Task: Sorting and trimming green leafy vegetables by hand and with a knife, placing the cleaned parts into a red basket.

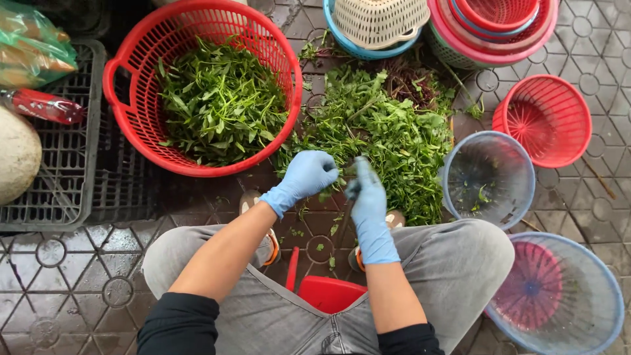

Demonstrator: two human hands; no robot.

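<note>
Both my hands wear blue gloves. My left hand (307, 175) is closed on a small bit of green leaf just in front of my knees. My right hand (365, 197) pinches a thin green stem held upright beside it, the fingertips of the two hands nearly touching. Right behind them a heap of loose leafy greens (388, 131) lies on the wet patterned floor. A big red basket (141, 141) at the upper left is filled with picked green leaves (220, 102).
A grey-blue sieve basket (460, 158) with a few leaf scraps sits at the right, a red basket (565, 148) behind it, another blue sieve (601, 289) at the lower right. Stacked baskets (453, 39) stand at the top. A black crate (79, 164) is at the left. I sit on a red stool (328, 292).
</note>
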